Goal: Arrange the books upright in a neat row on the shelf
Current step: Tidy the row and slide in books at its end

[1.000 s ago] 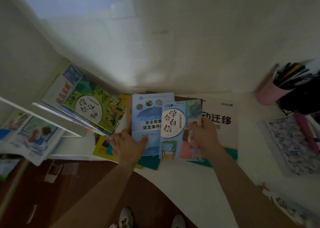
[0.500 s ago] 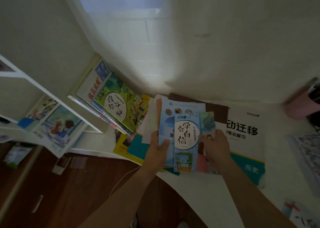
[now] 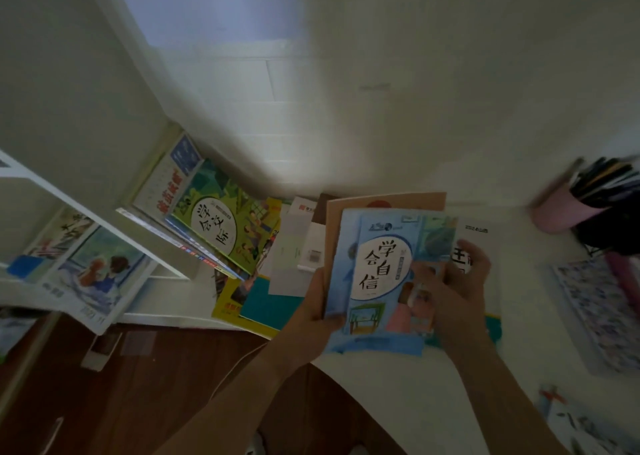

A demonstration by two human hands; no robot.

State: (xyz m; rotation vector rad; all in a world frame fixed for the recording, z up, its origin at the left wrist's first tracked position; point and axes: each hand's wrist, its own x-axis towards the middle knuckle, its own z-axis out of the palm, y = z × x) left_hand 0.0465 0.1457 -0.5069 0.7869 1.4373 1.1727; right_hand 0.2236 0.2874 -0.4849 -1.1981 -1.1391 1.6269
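L hand (image 3: pixel 320 311) grips the left edge of a small stack of books, thumb curled over the front at the lower corner, fingers hidden behind. R hand (image 3: pixel 453 290) holds the stack's right side, thumb and fingers lying across the cover, pinching it front-to-back. Front of stack: light-blue book (image 3: pixel 381 274) w/ large black characters in a white oval, cover facing the camera, tilted slightly. Behind it a bigger blue book (image 3: pixel 341 342), edges showing at 7 o'clock, and a tan/brown book (image 3: pixel 388 200) sticking out at 12 o'clock. Stack is lifted off the white table (image 3: pixel 398 402), held above a white workbook (image 3: pixel 479 238) w/ teal lower band that lies flat under the R hand. At 9 o'clock from the hands: loose pile flat on the table, incl. white booklets (image 3: pixel 294 247), a teal book (image 3: pixel 268 304) and a yellow book (image 3: pixel 225 307) beneath. Further out at 10 o'clock: green-cover book (image 3: pixel 221 219) leaning w/ several others against the wall beside the white shelf (image 3: pixel 104 219), not upright. At 9 o'clock far left, a magazine (image 3: pixel 93 281) w/ two figures on the cover sits under the shelf board. At 2 o'clock, pink pen cup (image 3: pixel 561 209) w/ dark pens. At 3 o'clock, patterned flat item (image 3: pixel 602 312), blurred. Brown floor (image 3: pixel 121 385) at 7 o'clock.
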